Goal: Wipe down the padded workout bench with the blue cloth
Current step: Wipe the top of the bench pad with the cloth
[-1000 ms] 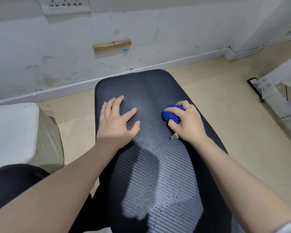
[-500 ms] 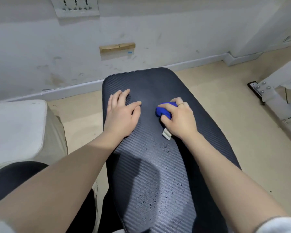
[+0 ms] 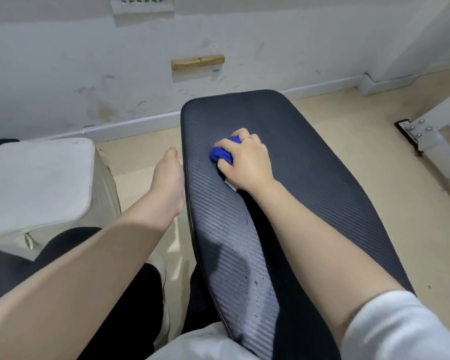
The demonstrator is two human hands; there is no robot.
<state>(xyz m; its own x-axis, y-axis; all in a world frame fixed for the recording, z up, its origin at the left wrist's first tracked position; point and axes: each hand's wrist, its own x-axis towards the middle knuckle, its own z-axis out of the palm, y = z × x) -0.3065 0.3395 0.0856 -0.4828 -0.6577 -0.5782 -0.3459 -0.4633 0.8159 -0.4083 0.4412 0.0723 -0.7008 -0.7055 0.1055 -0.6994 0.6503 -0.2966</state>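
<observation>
The right hand (image 3: 244,162) clamps the balled blue cloth (image 3: 222,153) down mid-bench (image 3: 309,165), whose long axis runs from the person toward the wall, droplets lying nearer the body, while the left hand (image 3: 168,178), grip hidden, sits at the left edge.

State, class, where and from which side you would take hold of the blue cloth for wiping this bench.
Take the blue cloth from above, palm over the top of its bunched wad, fingers curled round the sides, as the right hand does. It lies crumpled on the flat bench pad, so a top grip probably presses it down best.
</observation>
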